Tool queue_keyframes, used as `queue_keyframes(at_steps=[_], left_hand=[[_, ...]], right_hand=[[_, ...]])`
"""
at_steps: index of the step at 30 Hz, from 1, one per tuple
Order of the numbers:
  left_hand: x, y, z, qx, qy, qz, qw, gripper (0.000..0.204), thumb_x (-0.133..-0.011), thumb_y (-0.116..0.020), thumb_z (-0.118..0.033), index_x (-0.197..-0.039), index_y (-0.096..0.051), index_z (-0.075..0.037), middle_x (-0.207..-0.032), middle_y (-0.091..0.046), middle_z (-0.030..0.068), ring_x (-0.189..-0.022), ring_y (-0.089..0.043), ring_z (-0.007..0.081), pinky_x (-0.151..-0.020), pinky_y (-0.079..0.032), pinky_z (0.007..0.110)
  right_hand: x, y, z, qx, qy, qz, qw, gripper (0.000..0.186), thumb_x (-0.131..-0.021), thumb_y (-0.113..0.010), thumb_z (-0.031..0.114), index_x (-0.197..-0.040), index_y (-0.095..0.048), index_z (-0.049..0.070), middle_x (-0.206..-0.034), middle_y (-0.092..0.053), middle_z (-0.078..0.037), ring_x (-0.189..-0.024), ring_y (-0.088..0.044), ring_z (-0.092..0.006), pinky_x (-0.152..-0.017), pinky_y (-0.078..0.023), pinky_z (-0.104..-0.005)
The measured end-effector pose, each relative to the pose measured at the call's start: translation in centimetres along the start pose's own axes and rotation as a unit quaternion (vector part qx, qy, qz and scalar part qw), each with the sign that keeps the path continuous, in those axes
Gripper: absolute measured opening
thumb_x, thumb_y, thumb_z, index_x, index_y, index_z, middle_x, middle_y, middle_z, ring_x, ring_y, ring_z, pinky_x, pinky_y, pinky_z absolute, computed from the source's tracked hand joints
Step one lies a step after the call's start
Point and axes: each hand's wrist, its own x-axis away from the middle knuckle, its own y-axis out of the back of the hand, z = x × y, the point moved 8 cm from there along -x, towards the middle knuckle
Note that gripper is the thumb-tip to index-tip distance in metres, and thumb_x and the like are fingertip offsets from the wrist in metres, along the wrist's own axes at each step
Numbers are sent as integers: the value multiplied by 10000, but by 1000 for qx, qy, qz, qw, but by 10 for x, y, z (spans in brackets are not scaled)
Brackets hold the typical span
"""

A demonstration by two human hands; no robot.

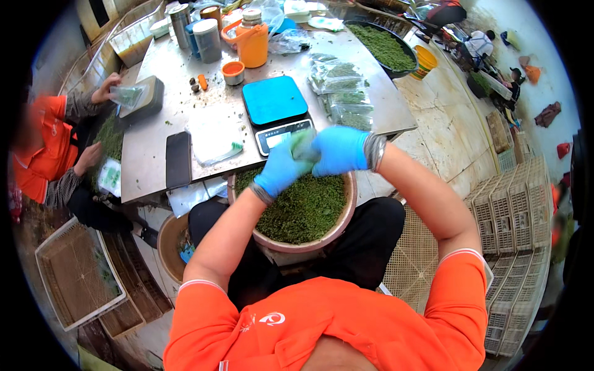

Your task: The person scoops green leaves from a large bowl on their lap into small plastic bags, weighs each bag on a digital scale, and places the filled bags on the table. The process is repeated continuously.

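Note:
Both my hands wear blue gloves and meet above a round tub (351,213) heaped with small green peppercorn-like grains (303,213). My left hand (281,168) is closed on the near side of a small clear plastic bag (302,146) with green in it. My right hand (340,150) grips the same bag from the right, its fingers partly blurred. Just beyond my hands stands a digital scale (274,102) with a blue top, nothing lying on it. To its right, several filled clear bags (343,93) lie flat on the metal table (390,111).
Left of the scale lie a stack of plastic bags (218,137) and a dark flat case (178,159). An orange jug (252,46) stands farther back. A co-worker (46,145) handles a bag at the left. Plastic crates (510,207) are stacked at right; a basin (170,244) sits by my left leg.

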Motion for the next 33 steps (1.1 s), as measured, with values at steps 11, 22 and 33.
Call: queue_keyframes(at_steps=[11,22,33], left_hand=[[44,-44,0,-111,-34,-8,993,729,-737,-820,-124,-1362,-469,10,-1206,-633,147,-1086,-608,170,-931,-493,296],[23,-62,-6,-52,-11,-4,999,669,-763,-744,11,-1366,-454,34,-1255,-599,130,-1110,-593,185,-960,-484,316],[-32,-75,3,44,153,87,983,166,-830,-647,-18,-988,-696,-26,-858,-670,25,-688,-569,73,-635,-485,192]], right_hand=[[34,-69,-16,-141,-14,68,988,490,-774,-696,303,-1231,-613,145,-977,-677,-176,-831,-664,-303,-796,-528,-376],[67,-43,-41,-109,21,-189,976,342,-786,-654,300,-1085,-670,135,-960,-679,-145,-865,-656,-333,-792,-523,-417],[134,-36,-131,-482,-60,-438,757,536,-813,-723,182,-1310,-554,76,-1004,-690,-69,-769,-623,-104,-715,-535,-282]])
